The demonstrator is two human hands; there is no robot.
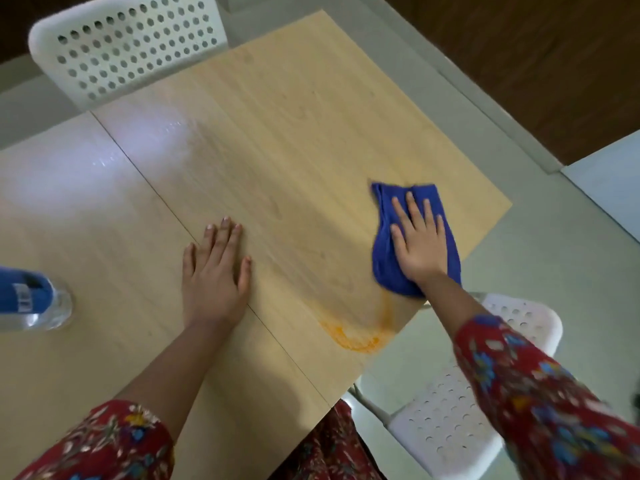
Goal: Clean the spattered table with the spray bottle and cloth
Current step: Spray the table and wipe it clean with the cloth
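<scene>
Where two pale wood-grain panels meet along a thin dark seam, a smooth, flat table (294, 116) fills most of the view. A white glare lies on it toward 10 o'clock, with a few glinting droplets in it.

Two white plastic chairs with rows of round holes stand at its edges: one (131, 46) at 11 o'clock and one (467, 410) at 5 o'clock, partly tucked under the table's corner.

The person leans in from 6 o'clock, both forearms bare below red flowered sleeves (554, 410).

The left hand (214, 271), just below centre, lies palm down on the bare wood beside the seam. Its fingers are straight and close together and hold nothing.

The right hand (420, 244), at 3 o'clock, presses flat on a soft, rumpled blue cloth (382, 265) near the table's right edge, with its fingers straight and slightly spread.

The spray bottle (34, 299) stands at 9 o'clock, well apart from both hands. It is clear plastic with a blue label.

A thin, curved orange smear (356, 336) marks the wood at 5 o'clock, just below the cloth.

The bottle is cut off by the frame's left edge, so its nozzle is out of sight and its label print is too blurred to read. The hand hides the cloth's middle.
</scene>
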